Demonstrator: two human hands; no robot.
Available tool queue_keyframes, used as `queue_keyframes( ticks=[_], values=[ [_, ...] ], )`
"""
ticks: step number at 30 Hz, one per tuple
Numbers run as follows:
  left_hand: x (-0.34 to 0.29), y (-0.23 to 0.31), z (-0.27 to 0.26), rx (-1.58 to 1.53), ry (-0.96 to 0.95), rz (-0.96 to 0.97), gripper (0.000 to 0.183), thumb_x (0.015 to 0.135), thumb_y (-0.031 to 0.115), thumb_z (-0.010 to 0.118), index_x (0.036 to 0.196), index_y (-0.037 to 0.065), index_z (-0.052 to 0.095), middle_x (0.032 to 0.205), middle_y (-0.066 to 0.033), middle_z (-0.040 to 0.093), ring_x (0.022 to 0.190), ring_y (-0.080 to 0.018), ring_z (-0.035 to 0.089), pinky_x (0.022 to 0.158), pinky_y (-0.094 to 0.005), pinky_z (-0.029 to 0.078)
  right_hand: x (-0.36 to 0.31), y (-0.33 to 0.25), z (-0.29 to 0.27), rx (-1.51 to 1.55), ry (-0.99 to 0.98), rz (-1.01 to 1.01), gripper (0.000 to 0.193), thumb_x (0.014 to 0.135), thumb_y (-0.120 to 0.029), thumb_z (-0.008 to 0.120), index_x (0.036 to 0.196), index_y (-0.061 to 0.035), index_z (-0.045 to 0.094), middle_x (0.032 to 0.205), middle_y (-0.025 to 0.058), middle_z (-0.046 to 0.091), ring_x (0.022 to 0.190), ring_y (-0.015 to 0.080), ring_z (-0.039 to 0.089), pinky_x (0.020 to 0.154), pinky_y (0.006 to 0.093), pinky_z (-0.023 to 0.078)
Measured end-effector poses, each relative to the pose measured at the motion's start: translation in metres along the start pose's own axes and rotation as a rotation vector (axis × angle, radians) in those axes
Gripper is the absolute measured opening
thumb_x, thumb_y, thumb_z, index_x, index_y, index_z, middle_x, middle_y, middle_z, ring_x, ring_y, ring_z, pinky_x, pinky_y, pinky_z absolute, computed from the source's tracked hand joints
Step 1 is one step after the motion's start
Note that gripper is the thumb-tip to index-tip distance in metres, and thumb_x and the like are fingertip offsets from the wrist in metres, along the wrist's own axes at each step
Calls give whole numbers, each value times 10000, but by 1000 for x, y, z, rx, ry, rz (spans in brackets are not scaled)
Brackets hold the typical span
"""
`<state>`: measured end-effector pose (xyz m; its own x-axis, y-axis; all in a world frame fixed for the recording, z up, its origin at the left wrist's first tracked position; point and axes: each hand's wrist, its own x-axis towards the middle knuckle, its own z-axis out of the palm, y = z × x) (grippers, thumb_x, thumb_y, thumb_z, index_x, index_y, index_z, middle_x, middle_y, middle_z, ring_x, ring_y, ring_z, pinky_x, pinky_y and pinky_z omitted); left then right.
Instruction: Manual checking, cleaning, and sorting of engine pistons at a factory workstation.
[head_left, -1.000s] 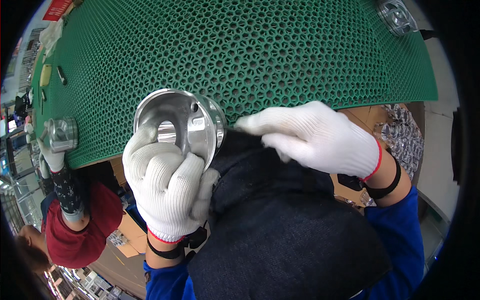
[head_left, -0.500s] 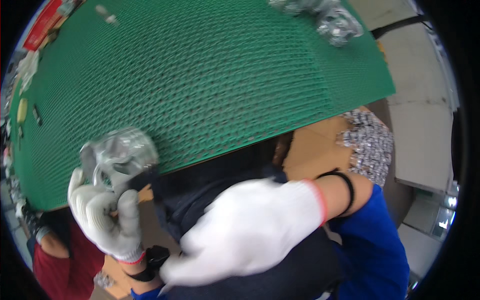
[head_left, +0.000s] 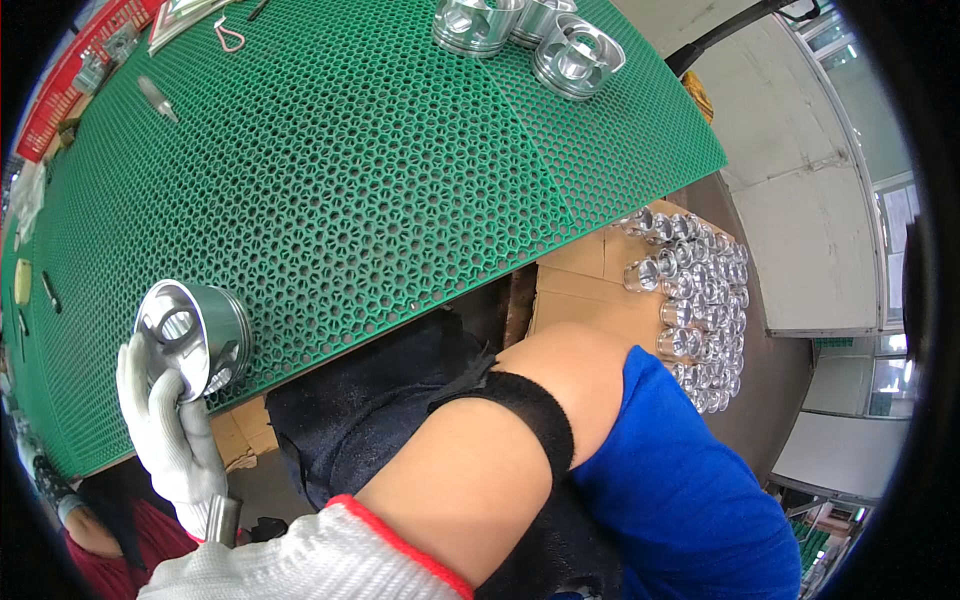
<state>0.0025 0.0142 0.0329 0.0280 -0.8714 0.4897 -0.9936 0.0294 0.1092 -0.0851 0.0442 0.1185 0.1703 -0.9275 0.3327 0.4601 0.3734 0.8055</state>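
My left hand point(head_left: 172, 430), in a white knitted glove, grips a shiny metal piston point(head_left: 222, 335) at the mat's near left edge. The piston lies tilted, its hollow end and pin bore turned toward me and its ring grooves to the right. Fingers of that hand reach into and along the open skirt. My right hand point(head_left: 300, 560), also gloved in white, crosses low in front of my left wrist. A short grey metal pin point(head_left: 223, 520) sticks up from it; its fingers are mostly hidden at the lower edge.
A green honeycomb mat point(head_left: 380, 210) covers the table. Several pistons point(head_left: 580, 58) stand at its far right. Many more pistons point(head_left: 690, 290) sit on cardboard at the right, below table height. A red basket point(head_left: 60, 100) is far left. Another person's arm point(head_left: 95, 530) shows at lower left.
My right hand has moved down and left across my body, and a metal pin now shows at it. The piston in my left hand has turned, its hollow end facing me more. The view has shifted.
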Motion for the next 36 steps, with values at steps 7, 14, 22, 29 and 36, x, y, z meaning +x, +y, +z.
queue_keyframes(
  ticks=[7, 14, 22, 29, 36],
  values=[
    [3, 1, 1, -200, 9, 0, 170, 955, 151, 586, 986, -16, 583, 1353, -273, 525, 1274, -441, 492, 1077, -481, 380, 88, -101, 88, 1890, 893, -1100, 334, 882, -216, 492, 1157, -40, 566, 1044, 115, 593, 941, 247, 585, 771, 376, 509],
    [16, 18, -13, -311, 61, -33, 67, 868, 40, 567, 924, 8, 587, 1230, -193, 569, 1234, -384, 513, 1085, -495, 350, 134, -211, 116, 3363, 29, -1349, 357, 961, -44, 513, 1288, -122, 635, 1182, 61, 694, 831, 101, 663, 749, 248, 568],
    [74, -6, 4, -446, 79, -89, 66, 764, 4, 664, 799, -4, 608, 770, -121, 595, 808, -308, 608, 959, -444, 476, 149, -203, 63, 2561, 1106, -628, 378, 846, -104, 616, 1200, -226, 670, 657, 34, 511, 513, 189, 577, 459, 308, 485],
    [41, 12, -4, -297, 113, 60, 6, 798, -8, 553, 802, -6, 549, 759, -108, 522, 809, -283, 572, 972, -484, 445, 132, -188, 66, 2542, 987, -750, 520, 731, -58, 677, 1225, -221, 677, 622, 30, 478, 504, 204, 549, 444, 325, 455],
    [11, 33, -6, -179, -26, 39, 142, 726, 158, 717, 799, 85, 620, 771, -42, 577, 782, -249, 572, 925, -501, 444, 148, -197, 80, 2753, -369, -2082, 343, 911, -127, 552, 1231, -101, 672, 825, 81, 692, 642, 101, 614, 592, 246, 516]
  ],
)
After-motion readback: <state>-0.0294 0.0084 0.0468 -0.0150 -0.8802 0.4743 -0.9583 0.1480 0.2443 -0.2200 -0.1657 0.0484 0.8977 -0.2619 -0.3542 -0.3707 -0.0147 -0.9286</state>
